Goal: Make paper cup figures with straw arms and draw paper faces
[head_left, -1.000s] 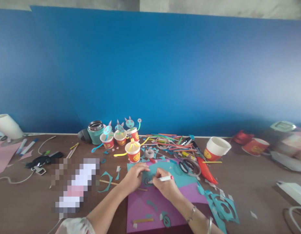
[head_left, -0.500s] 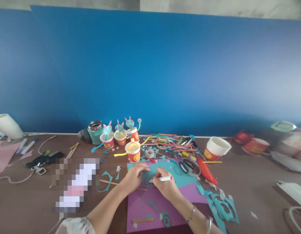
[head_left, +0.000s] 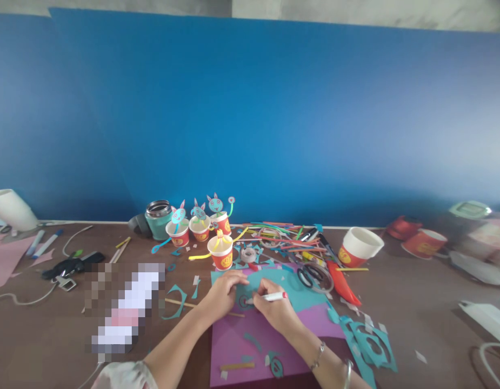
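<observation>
My right hand (head_left: 274, 308) grips a white marker with a red end (head_left: 274, 296). The marker's tip touches a small round drawing (head_left: 243, 301) on the teal paper (head_left: 266, 281). My left hand (head_left: 224, 294) rests on the paper's left part, fingers stretched out and holding nothing. Beneath the teal sheet lies a purple sheet (head_left: 233, 346) with teal scraps and a short tan stick (head_left: 237, 366) on it. Just beyond my hands stands a red and white paper cup with yellow arms (head_left: 222, 255).
Three paper cups with teal animal heads (head_left: 201, 229) stand behind, beside a teal flask (head_left: 159, 221). Coloured strips (head_left: 286, 237), scissors (head_left: 305, 276), tape rolls (head_left: 248, 254) and a red pouch-like thing (head_left: 345, 283) lie ahead. A stacked white cup (head_left: 361, 246) stands right; cut teal scraps (head_left: 373, 346) lie nearer.
The marker's rear end has shifted very slightly left in my right hand. My left hand and the things on the table have stayed where they were.
</observation>
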The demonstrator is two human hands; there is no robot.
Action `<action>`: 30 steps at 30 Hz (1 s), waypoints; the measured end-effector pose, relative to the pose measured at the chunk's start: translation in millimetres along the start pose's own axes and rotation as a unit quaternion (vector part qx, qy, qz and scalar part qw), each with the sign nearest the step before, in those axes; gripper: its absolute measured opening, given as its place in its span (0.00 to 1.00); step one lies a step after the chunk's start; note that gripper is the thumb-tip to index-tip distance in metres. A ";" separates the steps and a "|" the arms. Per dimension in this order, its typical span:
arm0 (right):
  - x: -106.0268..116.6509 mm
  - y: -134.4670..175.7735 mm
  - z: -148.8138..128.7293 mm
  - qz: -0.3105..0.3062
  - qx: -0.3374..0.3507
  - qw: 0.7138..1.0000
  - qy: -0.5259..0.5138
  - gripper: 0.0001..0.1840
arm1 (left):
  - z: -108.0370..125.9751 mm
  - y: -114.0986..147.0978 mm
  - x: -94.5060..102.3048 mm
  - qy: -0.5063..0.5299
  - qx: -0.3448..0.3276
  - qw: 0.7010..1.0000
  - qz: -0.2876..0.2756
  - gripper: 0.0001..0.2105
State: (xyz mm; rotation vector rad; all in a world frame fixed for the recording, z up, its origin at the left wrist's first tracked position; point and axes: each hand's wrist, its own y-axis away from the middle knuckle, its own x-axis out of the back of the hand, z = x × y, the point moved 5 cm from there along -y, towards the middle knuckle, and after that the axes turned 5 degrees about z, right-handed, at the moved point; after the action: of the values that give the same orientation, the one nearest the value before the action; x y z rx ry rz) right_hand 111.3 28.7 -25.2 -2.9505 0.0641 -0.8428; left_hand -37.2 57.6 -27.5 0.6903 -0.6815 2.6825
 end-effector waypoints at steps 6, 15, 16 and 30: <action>1.8 -0.6 -0.3 0.013 0.010 1.000 0.000 0.10 | -0.4 0.1 -0.7 -0.005 0.008 1.000 -0.002 0.24; 1.1 0.0 -0.8 -0.001 -0.002 1.000 -0.003 0.10 | 0.9 -0.8 -0.4 -0.007 0.009 1.000 -0.006 0.25; 1.1 0.3 -1.3 -0.003 -0.002 1.000 -0.004 0.10 | 1.0 -0.8 -0.4 -0.008 0.010 1.000 -0.006 0.25; 2.2 1.1 -4.0 -0.004 0.007 1.000 -0.008 0.10 | 0.3 -0.5 0.3 -0.003 0.006 1.000 -0.002 0.23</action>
State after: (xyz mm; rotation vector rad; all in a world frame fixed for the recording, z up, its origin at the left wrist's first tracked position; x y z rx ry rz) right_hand 111.0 27.2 -20.7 -2.9456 0.0461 -0.8155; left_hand -37.1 57.9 -27.0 0.7007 -0.6667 2.6842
